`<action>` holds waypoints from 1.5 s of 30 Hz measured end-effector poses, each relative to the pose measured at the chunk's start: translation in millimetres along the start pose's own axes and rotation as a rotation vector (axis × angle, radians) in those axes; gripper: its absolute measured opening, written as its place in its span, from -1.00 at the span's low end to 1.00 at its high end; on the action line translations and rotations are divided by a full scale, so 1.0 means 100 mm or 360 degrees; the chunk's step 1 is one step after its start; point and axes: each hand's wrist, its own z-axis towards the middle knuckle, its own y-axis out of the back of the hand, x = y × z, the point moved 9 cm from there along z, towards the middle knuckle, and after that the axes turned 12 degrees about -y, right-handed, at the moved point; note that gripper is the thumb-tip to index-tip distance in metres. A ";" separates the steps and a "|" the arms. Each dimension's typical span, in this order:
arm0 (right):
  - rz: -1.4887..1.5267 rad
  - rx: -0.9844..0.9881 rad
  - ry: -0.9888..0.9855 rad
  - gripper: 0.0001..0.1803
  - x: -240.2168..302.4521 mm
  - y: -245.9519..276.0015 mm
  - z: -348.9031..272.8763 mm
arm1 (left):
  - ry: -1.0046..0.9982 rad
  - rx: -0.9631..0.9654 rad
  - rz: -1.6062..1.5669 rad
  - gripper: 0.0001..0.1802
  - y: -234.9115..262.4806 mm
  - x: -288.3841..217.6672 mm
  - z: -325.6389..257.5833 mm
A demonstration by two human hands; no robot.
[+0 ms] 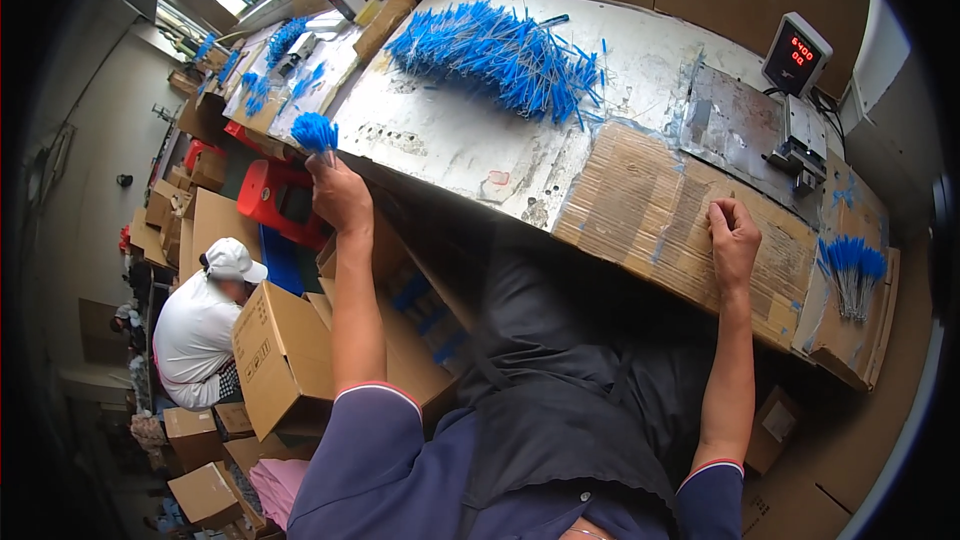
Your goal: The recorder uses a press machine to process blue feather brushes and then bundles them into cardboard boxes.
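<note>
My left hand (341, 195) is raised at the left end of the worktable, its fingers closed round a bunch of thin blue-tipped sticks (316, 131) with the blue ends up. My right hand (734, 239) is over a worn cardboard sheet (640, 190) on the table, thumb and fingers pinched together. What they hold, if anything, is too small to make out. A big heap of the same blue-tipped sticks (490, 52) lies at the back of the table. Another bundle of blue-tipped sticks (853, 275), with pale stems, rests on cardboard right of my right hand.
A metal plate with a small machine (797, 145) and a red digital display (797, 54) stand at the back right of the white worktable (440, 155). At the left are a red stool (272, 198), an open cardboard box (280, 350) and a seated person in white (200, 335).
</note>
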 end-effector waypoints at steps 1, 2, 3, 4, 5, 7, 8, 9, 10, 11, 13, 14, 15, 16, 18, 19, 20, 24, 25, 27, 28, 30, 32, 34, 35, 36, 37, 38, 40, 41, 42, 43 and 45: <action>0.0011 0.0028 0.0015 -0.90 0.05 -0.07 0.00 | -0.0431 0.0439 0.0093 -0.76 -0.37 -0.08 -0.22; 0.0011 0.0051 0.0071 -0.90 0.12 -0.16 -0.02 | -0.0847 0.0889 0.0191 -0.74 -0.84 -0.03 -0.67; 0.0033 0.0090 0.0142 -0.90 0.22 -0.29 -0.01 | -0.0820 0.1403 0.0256 -0.80 -1.35 0.48 -1.10; -0.0011 0.0025 0.0111 -0.90 0.13 -0.15 0.01 | -0.0881 0.1415 0.0195 -0.80 -1.23 0.02 -0.90; -0.0040 -0.0006 0.0031 -0.90 0.02 -0.01 0.04 | -0.0507 0.0982 0.0037 -0.84 -0.84 -0.21 -0.42; 0.0063 0.0053 -0.0080 -0.89 0.05 0.00 -0.01 | -0.0091 0.0558 -0.0060 -0.87 -0.37 -0.09 -0.23; 0.0055 0.0052 -0.0093 -0.89 0.02 -0.01 -0.05 | -0.0368 0.0844 -0.0032 -0.86 -0.68 -0.15 -0.41; 0.0029 0.0055 -0.0007 -0.89 0.09 -0.11 -0.04 | -0.0596 0.1101 0.0037 -0.84 -0.84 -0.06 -0.63; -0.0001 0.0041 0.0074 -0.89 0.15 -0.18 -0.01 | -0.0830 0.1363 0.0089 -0.81 -1.05 -0.01 -0.90; 0.0006 0.0054 0.0094 -0.89 0.17 -0.21 0.01 | -0.0772 0.1228 -0.0023 -0.74 -1.08 0.09 -1.05; -0.0057 -0.0052 0.0168 -0.89 0.13 -0.08 -0.07 | -0.0324 0.1334 -0.0650 -0.74 -0.90 -0.21 -0.94; -0.0079 -0.0090 0.0139 -0.89 0.11 -0.05 -0.15 | 0.0185 0.1435 -0.1221 -0.74 -0.74 -0.34 -0.99; 0.0061 -0.0010 0.0022 -0.88 0.12 -0.13 -0.18 | 0.0160 0.1464 -0.1247 -0.74 -0.52 -0.55 -0.99; 0.0213 0.0079 -0.0086 -0.87 0.16 -0.25 -0.21 | 0.0547 0.1752 -0.1964 -0.74 -0.33 -0.85 -1.17; 0.0360 0.0485 -0.0135 -0.83 0.47 -0.76 -0.36 | 0.1003 0.2034 -0.2966 -0.72 -0.03 -1.35 -1.48; 0.0399 0.0787 -0.0424 -0.70 0.59 -1.03 -0.49 | 0.1034 0.2103 -0.3169 -0.71 0.09 -1.52 -1.57; 0.0595 0.1035 -0.0481 -0.53 0.61 -1.29 -0.58 | 0.1060 0.2189 -0.3385 -0.71 0.20 -1.73 -1.65; 0.0930 0.1573 -0.0244 -0.11 1.19 -1.67 -0.92 | 0.1136 0.2600 -0.3711 -0.71 0.45 -2.32 -2.02; 0.1038 0.1562 -0.0260 -0.16 1.17 -1.73 -0.92 | 0.1181 0.2761 -0.3552 -0.71 0.46 -2.42 -2.15; 0.1134 0.1550 -0.0283 -0.21 1.14 -1.73 -0.94 | 0.1091 0.2866 -0.3527 -0.70 0.48 -2.57 -2.29; 0.1191 0.1538 -0.0517 -0.29 1.11 -1.73 -0.98 | 0.1003 0.2945 -0.3479 -0.70 0.49 -2.60 -2.35; 0.1235 0.1528 -0.0757 -0.38 1.02 -1.74 -1.05 | 0.1082 0.3001 -0.3444 -0.67 0.48 -2.63 -2.38; 0.1245 0.1268 -0.0798 -0.55 0.88 -1.67 -0.98 | 0.1088 0.2881 -0.3178 -0.67 0.44 -2.64 -2.39; 0.1182 0.1206 -0.0847 -0.60 0.84 -1.68 -1.00 | 0.0801 0.2608 -0.3004 -0.66 0.32 -2.59 -2.37; 0.1177 0.1062 -0.0770 -0.61 0.83 -1.65 -0.96 | 0.0519 0.2354 -0.2799 -0.62 0.26 -2.54 -2.29; 0.1178 0.0924 -0.0694 -0.62 0.83 -1.61 -0.94 | 0.0542 0.2330 -0.2788 -0.62 0.30 -2.55 -2.31; 0.1188 0.0821 -0.0676 -0.67 0.84 -1.61 -0.94 | 0.0089 0.1841 -0.2387 -0.56 0.34 -2.49 -2.09; 0.1191 0.0852 -0.0677 -0.67 0.85 -1.65 -0.98 | -0.0311 0.1355 -0.1936 -0.49 0.50 -2.45 -1.87; 0.1080 0.0663 -0.0584 -0.67 0.90 -1.64 -1.02 | -0.0213 0.1397 -0.1648 -0.29 0.48 -2.38 -1.89; 0.1029 0.0712 -0.0580 -0.60 0.90 -1.68 -1.07 | -0.0280 0.1439 -0.1490 -0.37 0.42 -2.36 -1.98; 0.1060 0.0757 -0.0566 -0.60 0.88 -1.72 -1.09 | -0.0347 0.1481 -0.1333 -0.45 0.32 -2.29 -2.06; 0.0679 0.0720 -0.0235 -0.52 0.97 -1.67 -1.04 | -0.0356 0.1388 -0.1411 -0.61 0.33 -2.25 -2.02; 0.0884 0.0871 -0.0185 -0.32 0.95 -1.75 -1.05 | -0.0304 0.1268 -0.1302 -0.65 0.18 -1.92 -1.75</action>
